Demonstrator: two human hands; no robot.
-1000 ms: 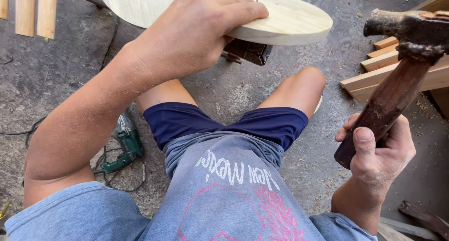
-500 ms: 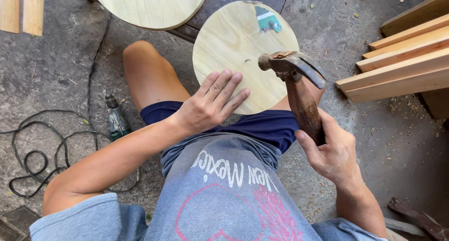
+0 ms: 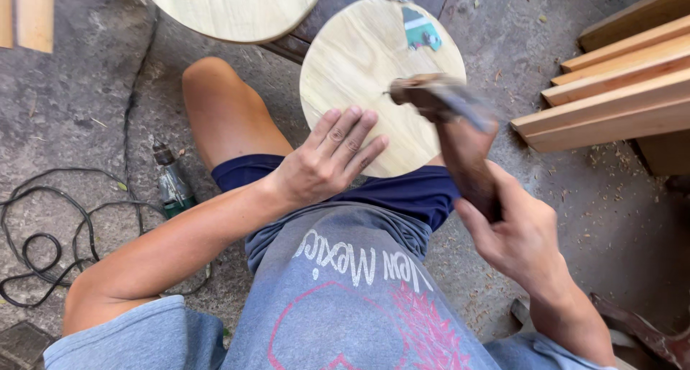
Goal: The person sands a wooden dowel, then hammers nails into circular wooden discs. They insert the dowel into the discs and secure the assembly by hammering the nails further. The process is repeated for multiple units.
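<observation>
The left hand lies open and flat on the round wooden disc, steadying it on the lap; the right hand grips the hammer above it.

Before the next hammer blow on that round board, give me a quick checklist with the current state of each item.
1. Left hand flat on the disc, steadying it: ok.
2. Left fingertips away from the hammer head: not ok, they lie close beside it.
3. Right hand wrapped firmly round the handle: ok.
4. Nail or strike point visible: cannot tell, the head is blurred and covers it.
5. Disc supported underneath: cannot tell, it seems to rest on the lap.
6. Drill and cord apart from the swing: ok, they lie on the floor to the left.
</observation>
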